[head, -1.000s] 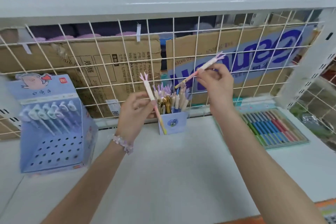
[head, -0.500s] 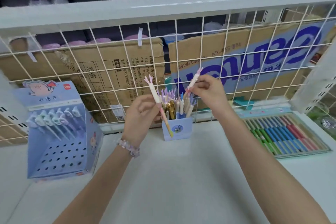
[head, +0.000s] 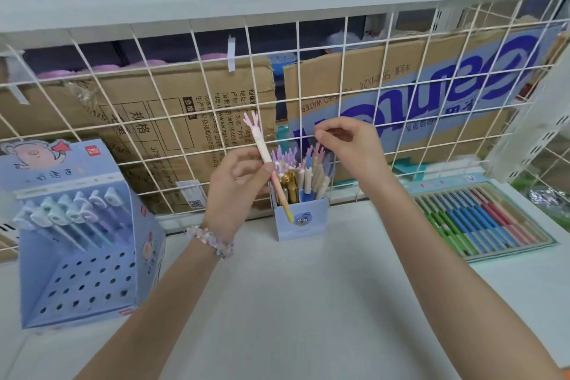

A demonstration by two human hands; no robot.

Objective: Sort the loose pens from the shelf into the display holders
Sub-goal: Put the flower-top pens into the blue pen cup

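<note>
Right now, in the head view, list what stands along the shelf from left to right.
Blue display holder → left hand gripping a pink pen → small blue pen cup → right hand above the cup → tray of coloured pens.

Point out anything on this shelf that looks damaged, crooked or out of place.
The cardboard box behind the wire grid has a torn, ragged top right corner. The blue pig display holder has only its top rows filled; the holes below are empty. The pens in the small pen cup lean at mixed angles.
</note>
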